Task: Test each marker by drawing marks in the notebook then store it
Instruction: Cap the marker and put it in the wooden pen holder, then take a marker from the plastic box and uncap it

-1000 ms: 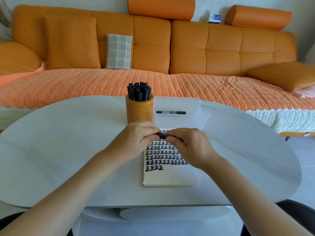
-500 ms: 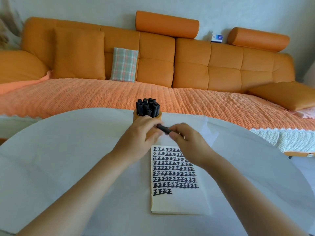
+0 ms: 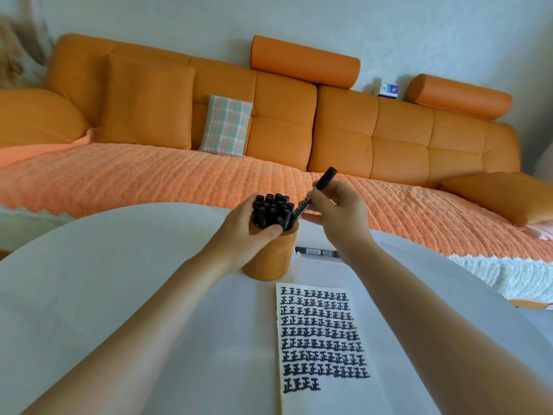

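Observation:
An orange pen cup (image 3: pixel 269 259) stands on the white table, packed with several black markers (image 3: pixel 272 209). My left hand (image 3: pixel 245 232) wraps around that bundle at the cup's rim. My right hand (image 3: pixel 338 214) pinches one capped black marker (image 3: pixel 324 182), tilted, its lower end at the cup's right edge among the others. The notebook (image 3: pixel 326 354) lies open below the cup, its page covered in rows of black marks. One more black marker (image 3: pixel 317 252) lies in a clear tray (image 3: pixel 317 268) behind the notebook.
The round white table (image 3: pixel 104 280) spreads to the left and right of my arms. Behind it runs an orange sofa (image 3: pixel 359 136) with a checked cushion (image 3: pixel 226 125) and a woven orange throw.
Both hands rose from above the notebook to the cup. The marker went from level between both hands to tilted in my right hand, and my left hand took hold of the bundle.

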A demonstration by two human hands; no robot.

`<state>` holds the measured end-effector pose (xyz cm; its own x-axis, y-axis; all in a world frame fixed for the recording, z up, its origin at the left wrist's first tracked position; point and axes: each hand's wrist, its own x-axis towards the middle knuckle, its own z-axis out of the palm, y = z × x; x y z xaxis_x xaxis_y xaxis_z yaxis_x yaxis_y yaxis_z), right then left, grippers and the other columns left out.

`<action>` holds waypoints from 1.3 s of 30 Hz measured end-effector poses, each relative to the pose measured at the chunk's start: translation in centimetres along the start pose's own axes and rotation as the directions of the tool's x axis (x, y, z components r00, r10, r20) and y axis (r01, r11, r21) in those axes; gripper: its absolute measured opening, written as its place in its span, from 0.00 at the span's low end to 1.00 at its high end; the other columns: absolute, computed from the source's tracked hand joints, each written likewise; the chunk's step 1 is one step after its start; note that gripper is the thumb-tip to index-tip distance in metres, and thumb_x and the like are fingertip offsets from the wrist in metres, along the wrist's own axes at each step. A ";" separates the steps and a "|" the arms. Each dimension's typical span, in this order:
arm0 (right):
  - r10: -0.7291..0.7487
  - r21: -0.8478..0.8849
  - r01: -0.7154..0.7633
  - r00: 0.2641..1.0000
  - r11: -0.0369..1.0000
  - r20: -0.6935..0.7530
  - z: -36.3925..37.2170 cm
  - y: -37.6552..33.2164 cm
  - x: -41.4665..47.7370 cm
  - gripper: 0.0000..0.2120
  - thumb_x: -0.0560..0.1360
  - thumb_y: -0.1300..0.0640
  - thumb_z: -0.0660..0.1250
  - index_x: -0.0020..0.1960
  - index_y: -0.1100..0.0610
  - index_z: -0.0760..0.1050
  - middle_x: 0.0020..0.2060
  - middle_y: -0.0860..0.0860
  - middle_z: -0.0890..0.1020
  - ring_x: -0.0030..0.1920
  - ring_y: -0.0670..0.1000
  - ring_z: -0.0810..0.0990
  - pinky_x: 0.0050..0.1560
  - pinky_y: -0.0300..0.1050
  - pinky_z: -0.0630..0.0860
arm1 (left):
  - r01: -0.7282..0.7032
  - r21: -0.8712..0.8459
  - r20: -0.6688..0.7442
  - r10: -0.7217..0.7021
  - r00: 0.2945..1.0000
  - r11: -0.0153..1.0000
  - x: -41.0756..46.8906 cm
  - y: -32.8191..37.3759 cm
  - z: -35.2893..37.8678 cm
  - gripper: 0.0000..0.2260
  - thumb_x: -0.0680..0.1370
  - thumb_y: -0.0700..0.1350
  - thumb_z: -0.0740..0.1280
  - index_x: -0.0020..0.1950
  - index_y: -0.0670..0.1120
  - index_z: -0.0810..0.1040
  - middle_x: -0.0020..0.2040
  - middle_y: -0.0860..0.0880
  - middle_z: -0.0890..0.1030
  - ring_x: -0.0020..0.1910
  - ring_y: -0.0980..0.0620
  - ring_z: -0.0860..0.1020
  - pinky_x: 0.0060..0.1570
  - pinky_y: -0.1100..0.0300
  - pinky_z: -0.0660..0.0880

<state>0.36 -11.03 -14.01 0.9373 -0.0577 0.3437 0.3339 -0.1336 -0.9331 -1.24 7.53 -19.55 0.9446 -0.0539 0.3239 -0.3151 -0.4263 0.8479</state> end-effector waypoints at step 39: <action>0.116 -0.146 -0.060 0.903 0.987 0.413 1.7 1.4 -0.5 0.30 0.77 0.69 0.54 0.78 0.54 0.61 0.72 0.49 0.69 0.68 0.46 0.68 0.53 0.31 0.71 | -0.062 -0.035 -0.075 0.059 0.995 0.997 1.1 0.1 1.2 0.36 0.75 0.53 0.71 0.76 0.56 0.54 0.73 0.52 0.61 0.73 0.53 0.59 0.67 0.55 0.63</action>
<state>0.51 -9.50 -15.64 0.9264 0.3415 0.1586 0.2593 -0.2732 -0.9263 -0.17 6.34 -19.60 0.9147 -0.0113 0.4040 -0.3761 -0.3902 0.8404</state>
